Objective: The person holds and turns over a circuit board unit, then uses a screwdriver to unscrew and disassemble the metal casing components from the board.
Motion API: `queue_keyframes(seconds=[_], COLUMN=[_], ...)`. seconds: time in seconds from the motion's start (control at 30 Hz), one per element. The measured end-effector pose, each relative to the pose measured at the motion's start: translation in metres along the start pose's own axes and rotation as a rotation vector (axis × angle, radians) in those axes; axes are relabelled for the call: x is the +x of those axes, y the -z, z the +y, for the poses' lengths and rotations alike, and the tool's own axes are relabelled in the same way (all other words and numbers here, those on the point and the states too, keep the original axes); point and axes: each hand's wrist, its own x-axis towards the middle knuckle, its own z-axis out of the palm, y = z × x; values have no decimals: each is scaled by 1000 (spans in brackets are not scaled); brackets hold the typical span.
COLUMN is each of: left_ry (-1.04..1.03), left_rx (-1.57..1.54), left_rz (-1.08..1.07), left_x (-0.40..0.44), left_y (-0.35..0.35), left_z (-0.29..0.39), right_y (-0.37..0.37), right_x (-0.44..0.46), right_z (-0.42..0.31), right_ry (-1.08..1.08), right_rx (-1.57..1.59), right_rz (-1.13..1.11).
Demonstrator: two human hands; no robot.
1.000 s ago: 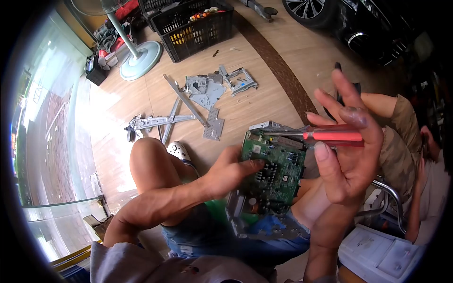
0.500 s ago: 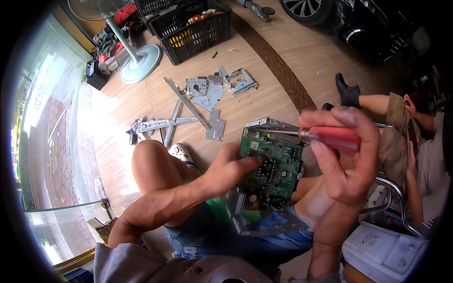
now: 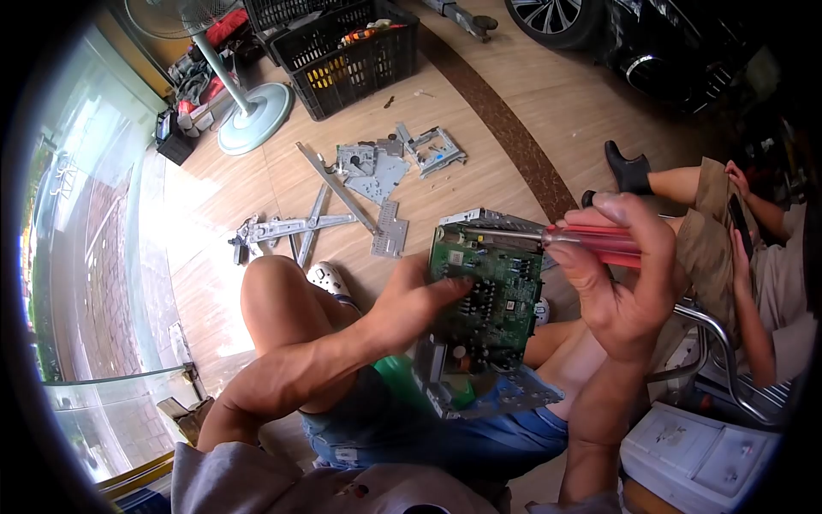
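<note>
Pinching: left hand (image 3: 414, 310), thumb over green rectangular circuit board (image 3: 507, 295) on grey metal chassis (image 3: 434, 361), above blue denim shorts (image 3: 505, 435); right hand (image 3: 629, 291), fingers curled round red-handled steel screwdriver (image 3: 592, 242).

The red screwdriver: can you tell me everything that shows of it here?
The red screwdriver has a glossy, seemingly translucent handle that looks like plastic, and a slim metal shaft. The fingers of the right hand grip the handle. It lies nearly level across the picture, the shaft pointing left along the top edge of the green circuit board. The tip's shape, and whether it touches anything, cannot be made out.
</note>
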Motion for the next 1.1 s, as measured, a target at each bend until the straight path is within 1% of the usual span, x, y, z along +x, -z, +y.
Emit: queue_keyframes(seconds=[0.07,0.13,0.2,0.23,0.3,0.33,0.4,0.5,0.53,0.6,0.67,0.73,0.8,0.9,0.93,1.0,1.03,1.1], left_ry=[-11,-13,-18,-20,-13,-9,-29,-45,-47,-44,-47,-52,-59,-54,-50,-62,-68,-51], left_rx=[4,-5,2,6,21,28,53,72,73,71,79,96,94,62,47,48,49,52], left_rz=[6,14,11,9,6,5,7,3,-1,17,20,2,6,12,15,17,18,21], left_x=[0,0,0,0,0,0,-1,-1,-2,-2,-2,-1,-1,0,0,0,0,0], left_y=[0,0,2,2,4,4,2,0,0,-1,1,4,3,2,3,4,4,5], left_z=[0,-1,-2,-2,-2,-2,0,3,3,4,4,3,3,2,2,1,1,3], right_y=[-5,-5,-1,3,4,1,-4,-13,-15,-13,-5,-2,-2,-4,-3,-4,-7,-5], right_x=[5,5,1,-4,-7,-4,-1,1,1,0,-2,-3,-4,-2,0,-1,-4,-6], right_z=[4,-1,0,7,8,3,4,10,6,7,12,10,9,12,8,7,12,13], right_ry=[7,-66,-115,-108,-104,-107,-85,-65,-98,-95,-43,-31,-19,2,-16,-51,-68,-89], right_rx=[163,292,283,217,71,-8,4,281,381,390,207,19,-32,132,208,294,303,193], right_rz=[32,-11,-85,-117,-101,-54,33,137,164,141,67,43,59,55,18,22,62,82])
